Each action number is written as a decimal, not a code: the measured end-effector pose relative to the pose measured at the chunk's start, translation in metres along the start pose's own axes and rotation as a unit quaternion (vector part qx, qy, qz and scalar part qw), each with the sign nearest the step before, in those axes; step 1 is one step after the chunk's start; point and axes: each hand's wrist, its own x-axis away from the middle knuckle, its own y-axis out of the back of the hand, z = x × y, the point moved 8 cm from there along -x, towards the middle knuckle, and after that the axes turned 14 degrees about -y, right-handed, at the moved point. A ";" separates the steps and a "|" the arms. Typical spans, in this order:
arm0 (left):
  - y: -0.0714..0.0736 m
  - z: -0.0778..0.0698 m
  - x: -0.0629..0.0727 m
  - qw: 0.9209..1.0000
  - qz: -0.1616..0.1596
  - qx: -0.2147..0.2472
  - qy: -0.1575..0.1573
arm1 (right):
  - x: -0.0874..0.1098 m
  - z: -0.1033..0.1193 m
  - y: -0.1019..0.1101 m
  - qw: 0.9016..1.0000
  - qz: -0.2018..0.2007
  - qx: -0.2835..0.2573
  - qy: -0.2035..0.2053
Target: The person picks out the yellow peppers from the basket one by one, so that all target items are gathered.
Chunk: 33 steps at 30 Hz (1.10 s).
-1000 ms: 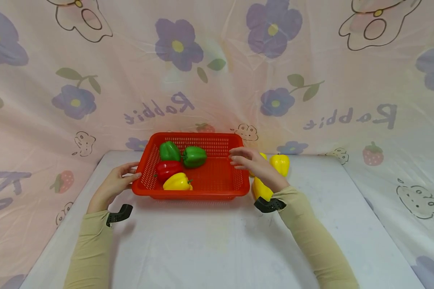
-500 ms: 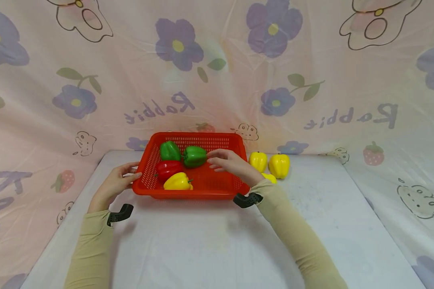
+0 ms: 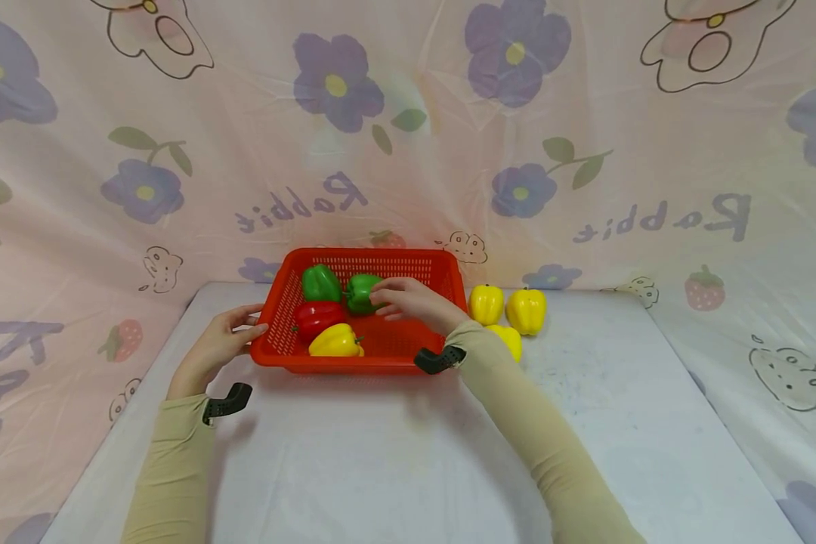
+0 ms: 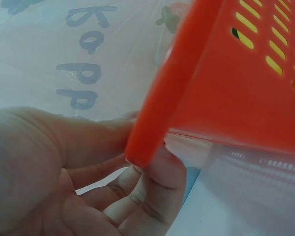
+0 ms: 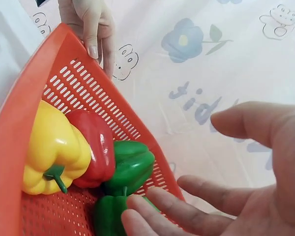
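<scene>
A red plastic basket (image 3: 343,363) stands toward the back of the table, with bell peppers inside its left half. My left hand (image 3: 212,349) grips its left rim, thumb above and fingers curled below, as the left wrist view shows. Over the basket's inside hovers my right hand (image 3: 418,304), fingers spread and holding nothing. Its fingertips partly cover the right green bell pepper (image 3: 359,295); whether they touch it I cannot tell. Left of that pepper sits another green bell pepper (image 3: 321,284). In front lie a red bell pepper (image 5: 99,152) and a yellow bell pepper (image 5: 59,147).
Three yellow bell peppers stand on the table just right of the basket: a back left yellow pepper (image 3: 486,304), a right yellow pepper (image 3: 527,311) and a front yellow pepper (image 3: 511,340) partly behind the right sleeve. A printed curtain (image 3: 415,113) hangs behind the white table (image 3: 353,453).
My right hand has moved left, from the basket's right end to beside the right green bell pepper. The yellow peppers on the right have come into fuller view. My left hand stays put.
</scene>
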 end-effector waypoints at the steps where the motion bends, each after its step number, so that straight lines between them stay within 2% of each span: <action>1: 0.000 0.000 0.000 1.000 0.000 0.002 -0.001 | -0.002 0.000 -0.001 1.000 0.000 -0.003 -0.005; 5: 0.000 0.000 0.000 1.000 -0.001 0.002 -0.003 | -0.011 -0.002 -0.006 1.000 0.007 -0.011 -0.020; 13: 0.000 0.000 0.000 1.000 -0.002 0.004 -0.006 | -0.024 -0.004 -0.018 0.999 0.026 0.007 -0.028; 28: -0.001 0.000 0.001 1.000 -0.001 0.003 -0.004 | -0.033 -0.015 -0.029 0.994 0.032 0.052 -0.087; 33: 0.000 -0.001 0.000 1.000 -0.002 0.001 -0.011 | -0.036 -0.021 -0.034 0.992 0.052 0.052 -0.102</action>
